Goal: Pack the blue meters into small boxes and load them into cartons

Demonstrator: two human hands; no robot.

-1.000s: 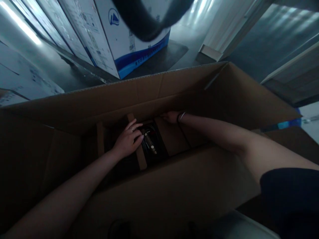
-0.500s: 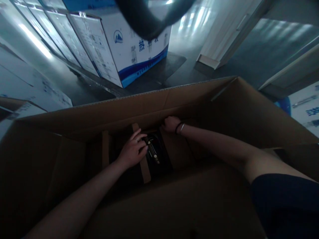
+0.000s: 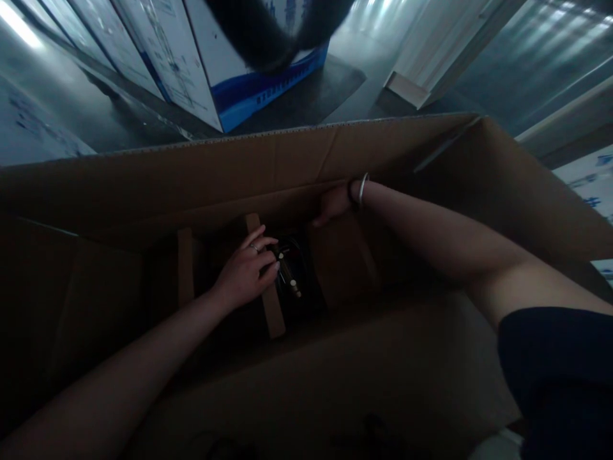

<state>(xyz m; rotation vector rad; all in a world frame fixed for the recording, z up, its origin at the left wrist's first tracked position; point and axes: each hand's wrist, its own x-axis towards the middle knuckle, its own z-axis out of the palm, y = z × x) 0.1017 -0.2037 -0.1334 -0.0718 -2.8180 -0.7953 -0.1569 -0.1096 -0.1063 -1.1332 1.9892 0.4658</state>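
From the head camera, both my arms reach down into a large open cardboard box [image 3: 297,153]. My left hand [image 3: 246,271] rests loosely curled on a cardboard divider strip [image 3: 271,306], fingertips touching a dark bundle of cables with metal fittings [image 3: 291,281] in the compartment just beside it. My right hand [image 3: 332,203] grips the cardboard flap [image 3: 342,255] at the far wall. White-and-blue cartons [image 3: 205,57] stand beyond.

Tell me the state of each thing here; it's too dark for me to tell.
Cardboard box: open, flaps up.
Cardboard divider strip: lying beside the dark part, under the left hand.
Dark part with brass fittings: down inside the box.
Left hand: resting on strip.
Right hand: against the box's far wall.
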